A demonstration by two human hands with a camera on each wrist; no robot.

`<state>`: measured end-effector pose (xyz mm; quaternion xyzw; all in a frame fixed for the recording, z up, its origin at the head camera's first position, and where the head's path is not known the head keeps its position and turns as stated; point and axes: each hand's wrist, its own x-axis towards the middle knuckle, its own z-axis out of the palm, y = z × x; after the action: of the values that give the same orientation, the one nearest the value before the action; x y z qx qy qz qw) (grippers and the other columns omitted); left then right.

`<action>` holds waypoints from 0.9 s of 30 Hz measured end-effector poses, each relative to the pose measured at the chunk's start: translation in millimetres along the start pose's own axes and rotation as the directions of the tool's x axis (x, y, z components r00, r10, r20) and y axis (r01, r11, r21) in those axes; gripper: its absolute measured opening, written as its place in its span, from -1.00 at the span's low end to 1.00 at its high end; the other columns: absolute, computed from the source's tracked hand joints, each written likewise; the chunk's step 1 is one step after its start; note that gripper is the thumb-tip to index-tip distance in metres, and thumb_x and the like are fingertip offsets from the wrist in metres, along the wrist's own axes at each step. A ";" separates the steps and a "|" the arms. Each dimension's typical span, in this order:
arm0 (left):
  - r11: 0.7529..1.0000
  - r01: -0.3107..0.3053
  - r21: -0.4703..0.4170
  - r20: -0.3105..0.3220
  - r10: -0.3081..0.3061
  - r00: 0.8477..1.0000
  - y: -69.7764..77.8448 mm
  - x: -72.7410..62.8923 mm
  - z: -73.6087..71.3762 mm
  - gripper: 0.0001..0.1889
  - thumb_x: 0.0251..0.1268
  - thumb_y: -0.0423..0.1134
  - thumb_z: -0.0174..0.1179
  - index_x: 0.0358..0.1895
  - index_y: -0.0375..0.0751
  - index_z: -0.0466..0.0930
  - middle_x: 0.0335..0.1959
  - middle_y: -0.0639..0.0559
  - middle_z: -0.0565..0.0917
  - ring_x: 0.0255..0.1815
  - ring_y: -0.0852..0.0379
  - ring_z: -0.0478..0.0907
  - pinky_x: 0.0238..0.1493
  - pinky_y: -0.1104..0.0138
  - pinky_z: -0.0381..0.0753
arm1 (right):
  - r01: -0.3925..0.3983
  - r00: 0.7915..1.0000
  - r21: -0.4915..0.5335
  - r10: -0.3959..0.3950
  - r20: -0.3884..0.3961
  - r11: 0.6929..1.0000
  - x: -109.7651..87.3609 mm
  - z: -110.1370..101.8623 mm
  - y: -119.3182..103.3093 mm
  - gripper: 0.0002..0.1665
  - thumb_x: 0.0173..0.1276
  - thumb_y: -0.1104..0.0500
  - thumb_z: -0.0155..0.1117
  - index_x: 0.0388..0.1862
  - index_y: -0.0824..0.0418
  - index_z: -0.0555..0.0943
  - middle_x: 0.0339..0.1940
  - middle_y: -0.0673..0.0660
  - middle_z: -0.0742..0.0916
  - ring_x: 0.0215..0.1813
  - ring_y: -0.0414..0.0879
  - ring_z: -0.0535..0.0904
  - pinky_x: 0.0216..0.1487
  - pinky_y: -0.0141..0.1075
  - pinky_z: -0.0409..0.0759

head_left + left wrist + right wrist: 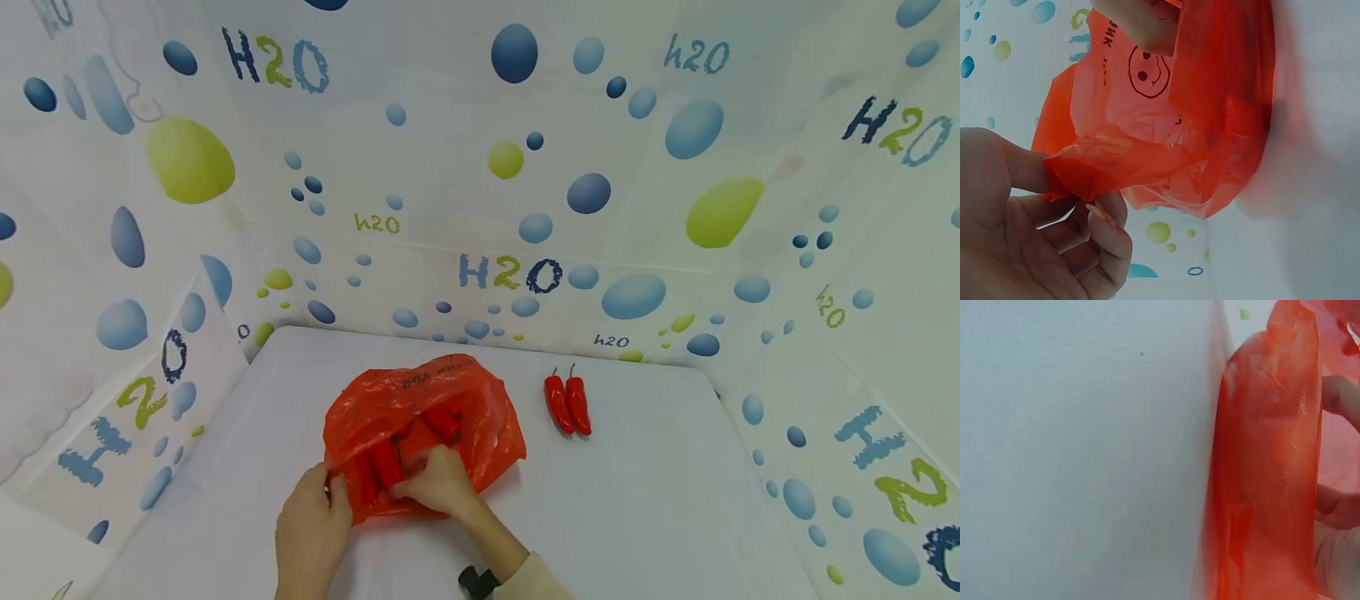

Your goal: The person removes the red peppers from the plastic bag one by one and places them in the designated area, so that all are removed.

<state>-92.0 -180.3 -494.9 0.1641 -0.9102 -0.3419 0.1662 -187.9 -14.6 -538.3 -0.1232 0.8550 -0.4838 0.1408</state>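
A red plastic bag point(360, 392) lies on the white table with its mouth toward me. In the left wrist view, my left hand point(1054, 231) pinches the bag's edge between thumb and fingers; dark print and a smiley face show on the film. My right hand point(438, 479) reaches into the mouth, fingers curled at the lower end of a red chili pepper point(387, 462). Other red chili peppers point(442, 423) lie deeper in the bag, partly covered. The right wrist view shows the fingers point(1338, 397) behind the bag's red rim, their tips out of frame.
Two red chili peppers point(567, 404) with dark stems lie side by side on the white table point(660, 483), right of the bag. A curtain point(420, 167) printed with bubbles and H2O lettering stands behind the table and along both sides.
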 end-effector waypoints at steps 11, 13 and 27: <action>1.000 0.022 0.001 0.035 -0.022 0.999 0.2 0.1 -1.2 -0.71 0.51 -0.34 0.04 0.07 -0.50 0.60 -0.20 -0.30 0.68 -0.27 -0.21 0.64 -0.19 -0.19 0.61 | -0.047 0.999 0.123 0.046 0.013 0.991 -5.1 -8.2 3.8 -0.73 0.04 0.10 0.70 -0.32 0.15 0.81 -0.54 -0.11 0.75 -0.45 -0.20 0.65 -0.39 -0.31 0.62; 1.000 0.026 0.000 0.036 -0.026 0.999 0.1 0.0 -0.6 -0.71 0.51 -0.33 0.03 0.07 -0.50 0.60 -0.20 -0.30 0.68 -0.27 -0.20 0.63 -0.19 -0.18 0.61 | -0.042 0.999 0.144 0.039 0.019 0.989 -7.6 -12.0 2.9 -0.71 0.07 0.11 0.69 -0.27 0.18 0.80 -0.51 -0.09 0.77 -0.44 -0.20 0.67 -0.37 -0.30 0.65; 0.998 0.056 0.006 0.049 -0.056 0.997 0.8 0.7 -0.3 -0.70 0.54 -0.31 0.01 0.08 -0.49 0.59 -0.18 -0.30 0.68 -0.27 -0.17 0.62 -0.16 -0.14 0.64 | -0.030 0.999 0.259 0.025 0.024 0.965 -19.4 -37.8 -3.0 -0.66 0.19 0.15 0.63 -0.08 0.21 0.77 -0.31 0.05 0.82 -0.29 -0.17 0.75 -0.22 -0.24 0.75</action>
<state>-92.6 -180.2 -494.0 0.1815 -0.9099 -0.3481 0.1337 -183.2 20.6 -514.7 -0.0966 0.7844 -0.5883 0.1711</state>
